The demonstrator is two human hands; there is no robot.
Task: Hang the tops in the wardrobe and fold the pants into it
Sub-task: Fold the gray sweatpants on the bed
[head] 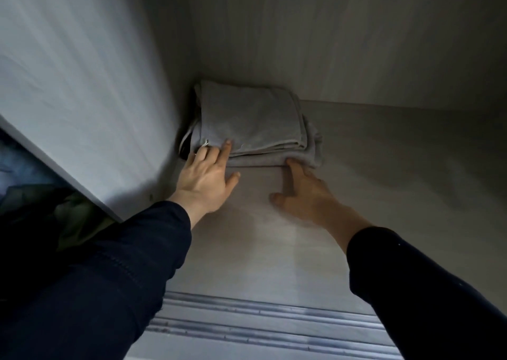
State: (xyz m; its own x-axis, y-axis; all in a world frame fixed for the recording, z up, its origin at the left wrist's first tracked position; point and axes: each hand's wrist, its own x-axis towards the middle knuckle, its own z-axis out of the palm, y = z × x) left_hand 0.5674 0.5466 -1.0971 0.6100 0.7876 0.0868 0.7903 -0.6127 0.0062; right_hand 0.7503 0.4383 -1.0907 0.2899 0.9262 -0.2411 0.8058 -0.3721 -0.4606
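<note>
Dark sleeves [109, 263] fill the near edge of the view, above the sliding-door track [274, 321] along the front edge of the wardrobe shelf [384, 173].

Folded grey pants [252, 120] lie in the back left corner of that shelf, tight against the side wall [82, 85] and close to the back wall [329, 43]. The layers are stacked flat, and the lowest one sticks out a little at the front and right. A white drawstring end [205, 143] shows at the front left corner of the stack.

The left grip [204, 175] is flat with its fingers straight. Its fingertips touch the front edge of the stack by the drawstring, and it holds nothing. The right grip [304, 192] lies palm down on the shelf with the thumb spread. Its forefinger is stretched out against the front edge of the bottom layer and it clasps nothing. Its other fingers are too dim to make out.

This looks like the end of stowing the pants, with the stack being squared into its corner. The next move calls for lifting both hands straight off without dragging the loose lower layer forward.

Left of the side wall, outside the shelf, some greenish cloth [68, 214] shows.
</note>
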